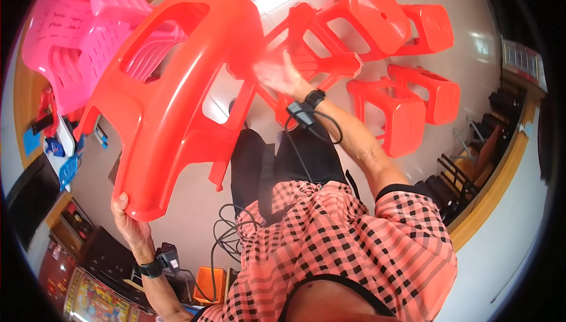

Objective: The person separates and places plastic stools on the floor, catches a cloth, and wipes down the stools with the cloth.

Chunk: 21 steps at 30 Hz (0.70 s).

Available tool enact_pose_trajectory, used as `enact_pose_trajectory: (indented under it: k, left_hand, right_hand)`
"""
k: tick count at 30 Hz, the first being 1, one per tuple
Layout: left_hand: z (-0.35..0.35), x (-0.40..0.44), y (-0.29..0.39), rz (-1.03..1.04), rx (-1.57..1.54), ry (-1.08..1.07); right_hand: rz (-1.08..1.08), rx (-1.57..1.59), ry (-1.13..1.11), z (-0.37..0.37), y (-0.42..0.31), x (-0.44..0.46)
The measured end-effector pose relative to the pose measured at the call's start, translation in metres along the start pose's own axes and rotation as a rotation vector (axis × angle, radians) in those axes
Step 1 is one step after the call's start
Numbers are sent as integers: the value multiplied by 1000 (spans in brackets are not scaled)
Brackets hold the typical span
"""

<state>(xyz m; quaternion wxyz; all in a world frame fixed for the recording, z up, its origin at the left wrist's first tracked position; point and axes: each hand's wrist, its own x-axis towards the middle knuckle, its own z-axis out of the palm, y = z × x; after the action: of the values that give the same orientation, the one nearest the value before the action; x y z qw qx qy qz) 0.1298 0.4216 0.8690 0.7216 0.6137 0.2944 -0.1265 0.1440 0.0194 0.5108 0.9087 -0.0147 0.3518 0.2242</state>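
Note:
A large red plastic stool [171, 110] is held up, tilted, close in front of me on the left. My left hand [131, 225] grips its near lower corner, thumb on the outside and the other fingers mostly hidden behind. My right hand [280, 77] is at the stool's far right side, thumb raised and fingers stretched out, partly smeared. Whether those fingertips touch the stool I cannot tell. Just beyond that hand, an overturned-looking red stool [303, 48] lies with its legs and frame showing.
More red stools [404, 119] lie on the floor to the right, others [377, 18] farther ahead. Stacked pink plastic chairs [88, 33] stand at the far left. A loose black cable [221, 233] hangs at my left side, near an orange basket [211, 283]. Dark furniture lines the right wall.

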Motion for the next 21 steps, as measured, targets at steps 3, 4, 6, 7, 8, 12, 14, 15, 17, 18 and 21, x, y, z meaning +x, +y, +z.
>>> enact_pose_trajectory:
  k: [3,4,6,7,8,12,14,15,17,18,21]
  left_hand:
    - [15,-19,2,-11,29,-23]
    - [10,-19,-2,-17,27,-30]
    - [-2,-17,-13,-36,31,-53]
    - [-9,-17,-18,-47,40,-56]
    - [-16,-17,-23,-55,49,-56]
    - [-54,-24,-47,-78,-59,21]
    - [-72,-30,-65,-81,-132,77]
    - [-91,-34,-80,-103,-191,117]
    - [-140,-40,-109,-143,-306,195]
    - [-153,-43,-116,-162,-373,195]
    - [-186,-44,-142,-209,-439,250]
  right_hand:
    - [-167,296,11,65,9,-5]
    - [-194,322,29,72,11,5]
    - [-270,387,69,78,18,24]
    - [-306,426,91,82,23,34]
    - [-378,420,201,91,29,48]
    - [-275,510,169,123,40,75]
    - [-227,495,168,135,49,81]
    - [-180,520,167,141,55,85]
    - [-132,514,110,165,71,78]
    - [-77,518,102,173,82,73]
    - [59,497,83,182,116,76]
